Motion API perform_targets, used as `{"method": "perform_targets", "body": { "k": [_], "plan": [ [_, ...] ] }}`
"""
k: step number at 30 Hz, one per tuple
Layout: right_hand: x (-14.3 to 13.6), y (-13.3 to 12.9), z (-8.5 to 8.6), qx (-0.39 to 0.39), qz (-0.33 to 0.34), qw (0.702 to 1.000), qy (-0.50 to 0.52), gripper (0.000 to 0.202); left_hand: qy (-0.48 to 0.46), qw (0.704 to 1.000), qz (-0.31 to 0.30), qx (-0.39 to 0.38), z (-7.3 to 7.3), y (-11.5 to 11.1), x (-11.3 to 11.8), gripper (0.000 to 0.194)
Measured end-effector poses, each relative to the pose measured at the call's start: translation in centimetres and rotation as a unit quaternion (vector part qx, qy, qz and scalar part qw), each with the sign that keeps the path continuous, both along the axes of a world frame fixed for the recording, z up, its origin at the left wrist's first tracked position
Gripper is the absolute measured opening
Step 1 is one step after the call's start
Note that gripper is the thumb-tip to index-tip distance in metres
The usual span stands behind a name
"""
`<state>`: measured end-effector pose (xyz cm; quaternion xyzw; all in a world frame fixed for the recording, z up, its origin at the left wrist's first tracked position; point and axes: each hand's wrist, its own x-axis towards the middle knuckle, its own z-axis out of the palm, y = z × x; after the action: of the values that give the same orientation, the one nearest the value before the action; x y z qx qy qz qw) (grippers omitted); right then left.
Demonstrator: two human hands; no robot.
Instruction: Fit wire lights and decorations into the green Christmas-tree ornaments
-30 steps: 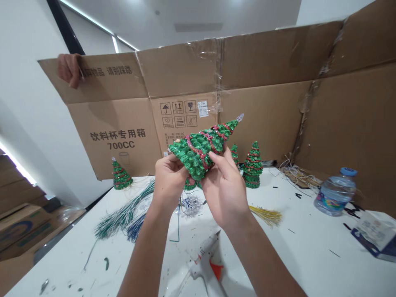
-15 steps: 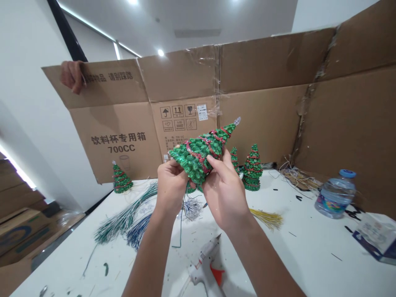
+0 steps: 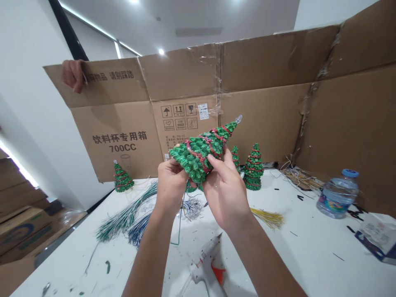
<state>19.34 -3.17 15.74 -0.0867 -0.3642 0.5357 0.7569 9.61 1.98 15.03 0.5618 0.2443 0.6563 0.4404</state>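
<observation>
A green Christmas tree figure (image 3: 201, 154) with red garlands and a clear tip is held up over the table, tilted with its tip to the upper right. My left hand (image 3: 171, 181) grips its base edge, fingers closed. Around its lower side wraps my right hand (image 3: 227, 185), thumb on the front. A green wire hangs below the base near my left hand. Below both hands lies a white glue gun (image 3: 202, 264) with a red trigger. Bundles of green wires (image 3: 123, 218), blue wires (image 3: 139, 231) and yellow wires (image 3: 269, 218) lie around.
More trees stand at the left (image 3: 123, 178) and right (image 3: 253, 167). Cardboard panels (image 3: 260, 115) wall off the back; another person's hand (image 3: 74, 76) holds their top left edge. A water bottle (image 3: 337, 196) and a blue-white packet (image 3: 377, 237) are at the right.
The camera view has shifted very slightly. Both hands hold the tree in nearly the same pose, and the wire hanging beneath it has moved a little.
</observation>
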Motion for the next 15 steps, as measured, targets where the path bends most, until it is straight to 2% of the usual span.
{"method": "perform_targets", "body": {
  "k": [9, 15],
  "plan": [
    [0.07, 0.00, -0.14, 0.006, 0.000, 1.000, 0.003, 0.075, 0.005, 1.000, -0.007, -0.013, 0.15, -0.21, 0.18, 0.028],
    [0.03, -0.07, 0.01, -0.004, 0.005, 1.000, 0.021, 0.075, 0.001, 1.000, -0.002, -0.013, 0.00, -0.22, 0.34, 0.023]
  ]
}}
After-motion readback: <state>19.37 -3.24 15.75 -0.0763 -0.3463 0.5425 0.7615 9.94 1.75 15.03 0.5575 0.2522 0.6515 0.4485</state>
